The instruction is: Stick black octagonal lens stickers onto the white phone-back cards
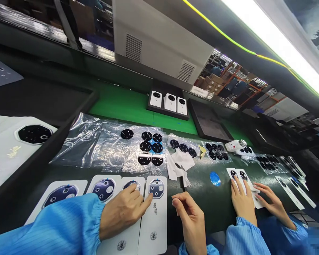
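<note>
A row of several white phone back covers [159, 244] lies before me, each with a dark octagonal camera plate [156, 188] near its top. My left hand [124, 209] rests across the row, fingers stretched out. One fingertip touches the plate of the second cover from the right; the thumb tip meets the rightmost cover beside its plate. To the right of the covers, my right hand [191, 221] is raised above the dark table with fingers curled towards the thumb. Whatever may be between those fingertips cannot be made out.
Black camera plates [145, 146] lie on clear plastic film [108, 141], with white paper scraps [183, 159] beside them. A blue disc [215, 179] lies farther right. A co-worker's hands [241, 202] press on other covers. Behind stands a black tray [168, 113] of finished-looking covers; a big tray edge [77, 124] borders the left.
</note>
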A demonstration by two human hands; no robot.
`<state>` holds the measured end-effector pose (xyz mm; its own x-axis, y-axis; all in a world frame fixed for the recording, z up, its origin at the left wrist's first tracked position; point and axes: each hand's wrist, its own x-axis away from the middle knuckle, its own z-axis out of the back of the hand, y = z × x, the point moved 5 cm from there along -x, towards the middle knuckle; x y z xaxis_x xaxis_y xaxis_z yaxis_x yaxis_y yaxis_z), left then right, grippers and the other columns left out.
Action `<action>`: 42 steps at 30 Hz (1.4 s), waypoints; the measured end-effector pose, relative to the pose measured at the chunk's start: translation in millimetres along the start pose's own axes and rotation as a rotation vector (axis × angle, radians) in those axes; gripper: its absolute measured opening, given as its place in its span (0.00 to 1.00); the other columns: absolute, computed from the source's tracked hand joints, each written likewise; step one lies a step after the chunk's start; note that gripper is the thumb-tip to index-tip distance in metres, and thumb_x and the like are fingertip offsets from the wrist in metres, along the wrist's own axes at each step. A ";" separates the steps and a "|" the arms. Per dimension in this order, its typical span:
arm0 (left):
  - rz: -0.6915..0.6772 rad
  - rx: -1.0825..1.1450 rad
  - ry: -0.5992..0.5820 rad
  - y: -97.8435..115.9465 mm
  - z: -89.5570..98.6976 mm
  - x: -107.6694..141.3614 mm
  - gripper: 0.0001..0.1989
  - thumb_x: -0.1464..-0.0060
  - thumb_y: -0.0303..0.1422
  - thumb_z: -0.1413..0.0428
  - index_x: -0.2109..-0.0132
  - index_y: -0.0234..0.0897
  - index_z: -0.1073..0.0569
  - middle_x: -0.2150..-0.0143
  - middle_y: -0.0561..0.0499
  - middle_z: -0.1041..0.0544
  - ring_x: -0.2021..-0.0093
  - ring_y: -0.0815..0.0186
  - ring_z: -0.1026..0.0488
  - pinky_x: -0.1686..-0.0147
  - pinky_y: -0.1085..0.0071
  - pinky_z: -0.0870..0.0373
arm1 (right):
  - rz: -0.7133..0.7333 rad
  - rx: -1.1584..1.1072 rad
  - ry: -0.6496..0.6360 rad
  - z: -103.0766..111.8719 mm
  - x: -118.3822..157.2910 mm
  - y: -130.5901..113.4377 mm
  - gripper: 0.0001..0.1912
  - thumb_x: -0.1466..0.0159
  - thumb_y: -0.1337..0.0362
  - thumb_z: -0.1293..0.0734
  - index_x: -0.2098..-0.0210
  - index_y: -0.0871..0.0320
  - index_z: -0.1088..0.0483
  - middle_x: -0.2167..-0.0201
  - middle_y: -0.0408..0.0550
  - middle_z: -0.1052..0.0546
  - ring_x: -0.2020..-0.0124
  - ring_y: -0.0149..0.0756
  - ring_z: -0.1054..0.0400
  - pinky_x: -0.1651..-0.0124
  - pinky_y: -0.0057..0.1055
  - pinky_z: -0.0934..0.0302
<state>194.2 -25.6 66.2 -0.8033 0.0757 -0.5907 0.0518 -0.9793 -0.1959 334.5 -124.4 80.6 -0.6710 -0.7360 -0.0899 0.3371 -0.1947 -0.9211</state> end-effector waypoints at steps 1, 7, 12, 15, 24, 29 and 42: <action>0.009 -0.008 -0.002 -1.3 -0.1 -0.4 0.15 0.43 0.14 0.59 0.56 0.26 0.31 0.81 0.55 0.31 0.82 0.66 0.36 0.72 0.65 0.43 | 0.041 0.032 -0.004 -1.7 -0.1 -2.8 0.12 0.39 0.58 0.34 0.76 0.56 0.27 0.80 0.40 0.31 0.79 0.28 0.39 0.76 0.22 0.42; 0.040 -0.042 -0.026 -6.5 0.3 -1.4 0.18 0.42 0.14 0.62 0.55 0.26 0.31 0.82 0.56 0.32 0.82 0.66 0.36 0.73 0.66 0.43 | 0.228 0.175 0.122 -5.8 1.4 -9.5 0.16 0.35 0.61 0.38 0.78 0.56 0.30 0.83 0.38 0.33 0.81 0.26 0.38 0.77 0.18 0.43; 0.039 -0.026 -0.039 -8.4 -0.1 -2.6 0.19 0.42 0.14 0.64 0.55 0.27 0.31 0.82 0.56 0.32 0.82 0.66 0.36 0.74 0.67 0.43 | 0.241 0.109 0.056 -9.8 -2.5 -8.9 0.12 0.36 0.64 0.37 0.73 0.54 0.26 0.77 0.41 0.28 0.76 0.27 0.33 0.72 0.18 0.38; 0.044 -0.010 -0.044 -9.6 -0.9 -3.3 0.20 0.42 0.13 0.64 0.55 0.27 0.31 0.82 0.55 0.31 0.83 0.66 0.36 0.74 0.67 0.42 | 0.181 -0.004 -0.058 -14.3 -5.7 -3.9 0.09 0.38 0.66 0.35 0.66 0.52 0.22 0.72 0.43 0.26 0.72 0.29 0.31 0.69 0.20 0.36; 0.088 0.040 -0.051 -9.7 -3.4 0.1 0.21 0.45 0.11 0.64 0.55 0.28 0.31 0.84 0.57 0.32 0.84 0.67 0.37 0.75 0.68 0.41 | 0.040 -0.088 -0.112 -24.3 -17.4 5.9 0.05 0.41 0.64 0.33 0.72 0.54 0.26 0.72 0.42 0.29 0.72 0.31 0.34 0.70 0.25 0.38; 0.075 0.031 -0.064 -8.6 -7.4 2.9 0.21 0.46 0.11 0.63 0.54 0.27 0.32 0.85 0.57 0.33 0.85 0.66 0.37 0.75 0.68 0.41 | 0.269 0.192 -0.070 -34.7 -27.2 -5.0 0.08 0.41 0.71 0.35 0.73 0.54 0.28 0.70 0.43 0.35 0.67 0.34 0.37 0.62 0.30 0.39; 0.078 0.020 -0.164 -6.8 -14.0 5.5 0.17 0.44 0.14 0.60 0.53 0.25 0.32 0.83 0.56 0.31 0.83 0.67 0.35 0.75 0.69 0.39 | 0.629 0.533 -0.034 -60.7 -20.8 -14.1 0.12 0.38 0.78 0.41 0.69 0.57 0.32 0.65 0.47 0.37 0.63 0.37 0.41 0.65 0.33 0.41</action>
<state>197.7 -15.9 53.3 -0.8833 -0.0303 -0.4678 0.1069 -0.9847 -0.1380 303.6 -67.0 72.4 -0.2348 -0.8277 -0.5097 0.9170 -0.0147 -0.3985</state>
